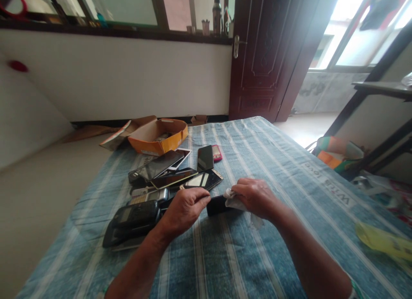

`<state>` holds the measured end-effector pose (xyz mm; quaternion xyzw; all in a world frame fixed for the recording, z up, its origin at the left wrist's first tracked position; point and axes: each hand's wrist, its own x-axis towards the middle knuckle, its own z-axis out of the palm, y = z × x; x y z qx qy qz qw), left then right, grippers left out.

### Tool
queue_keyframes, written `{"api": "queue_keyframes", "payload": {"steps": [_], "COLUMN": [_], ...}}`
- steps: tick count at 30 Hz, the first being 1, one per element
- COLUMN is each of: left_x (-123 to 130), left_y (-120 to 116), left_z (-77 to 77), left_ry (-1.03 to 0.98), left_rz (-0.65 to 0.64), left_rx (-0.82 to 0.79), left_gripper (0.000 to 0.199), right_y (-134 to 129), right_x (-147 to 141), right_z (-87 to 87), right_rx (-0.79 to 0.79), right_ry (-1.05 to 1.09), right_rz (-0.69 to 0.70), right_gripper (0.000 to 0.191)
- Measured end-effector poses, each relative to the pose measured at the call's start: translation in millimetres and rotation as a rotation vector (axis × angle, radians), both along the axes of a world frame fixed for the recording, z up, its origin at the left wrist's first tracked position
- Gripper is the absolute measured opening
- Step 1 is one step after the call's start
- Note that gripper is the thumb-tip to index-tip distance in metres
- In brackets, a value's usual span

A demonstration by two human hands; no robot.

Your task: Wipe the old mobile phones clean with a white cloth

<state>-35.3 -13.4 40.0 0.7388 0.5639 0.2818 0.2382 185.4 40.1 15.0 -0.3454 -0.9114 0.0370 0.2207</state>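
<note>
A dark, flat phone (215,207) is between my two hands, low over the striped cloth. My left hand (188,211) is closed, with thumb and finger pinched at the phone's upper left corner. White crumpled tissue (236,202) is bunched in my closed right hand (257,198), lying against the phone's right part and hanging below the fingers. Left of my left hand lie a black desk telephone (135,215) and a silver keypad phone (149,196). Just beyond my hands are several smartphones (174,177), a black phone (205,158) and a pink-edged phone (217,153).
An open orange cardboard box (157,145) with things inside stands at the far left of the blue striped cloth (273,247). Yellow plastic (383,243) lies at the right edge. A dark shelf frame (383,90) stands right, a brown door (264,54) behind.
</note>
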Motion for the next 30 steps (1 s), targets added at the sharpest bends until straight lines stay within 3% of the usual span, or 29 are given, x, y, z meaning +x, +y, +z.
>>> {"api": "queue_keyframes", "payload": {"steps": [8,14,24,30], "left_x": [4.6,4.0,2.3,-0.6], "left_y": [1.5,4.6,7.4,9.7], "left_z": [-4.5,-8.7,-8.3,-7.1], "left_ry": [0.094,0.089,0.078,0.109], "left_rz": [-0.066,-0.072,-0.068,-0.062], "left_rx": [0.002,-0.002,-0.064,-0.154], "left_gripper": [0.020,0.020,0.021,0.023], "right_y": [-4.6,-5.1,13.3,18.3], "right_x": [2.7,16.1,52.3,51.9], "right_z": [-0.5,-0.6,-32.3,-42.7], "right_rx": [-0.004,-0.100,-0.331,-0.632], "right_ry": [-0.068,-0.041,0.353,0.585], "right_rz": [-0.035,-0.114,-0.128,-0.207], "right_gripper": [0.013,0.013,0.016,0.023]}}
